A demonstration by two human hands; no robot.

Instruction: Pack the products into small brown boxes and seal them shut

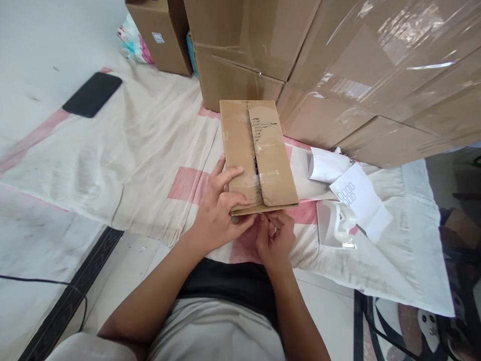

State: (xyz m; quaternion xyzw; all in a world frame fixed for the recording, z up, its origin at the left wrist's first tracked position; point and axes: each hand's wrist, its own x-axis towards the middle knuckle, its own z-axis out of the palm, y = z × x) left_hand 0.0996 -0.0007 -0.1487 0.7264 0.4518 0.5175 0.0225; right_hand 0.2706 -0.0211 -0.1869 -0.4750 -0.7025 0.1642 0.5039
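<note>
In front of me lies a small brown cardboard box (238,135), its two top flaps meeting at a taped, slightly gaping seam with torn marks on the right flap. My left hand (221,210) grips the box's near left corner, fingers over the top and thumb along the near edge. Against the near side, just under the edge, my right hand (277,235) is closed in a pinch. What its fingertips pinch, if anything, is hidden. A white tape dispenser (336,223) sits to the right on the cloth.
Large taped cartons (330,95) stand close behind the small box. White papers (361,195) and a paper roll (326,164) lie right. A black phone-like slab (92,94) rests far left on the cream-and-pink cloth (150,135). A smaller carton (165,45) stands at the back left.
</note>
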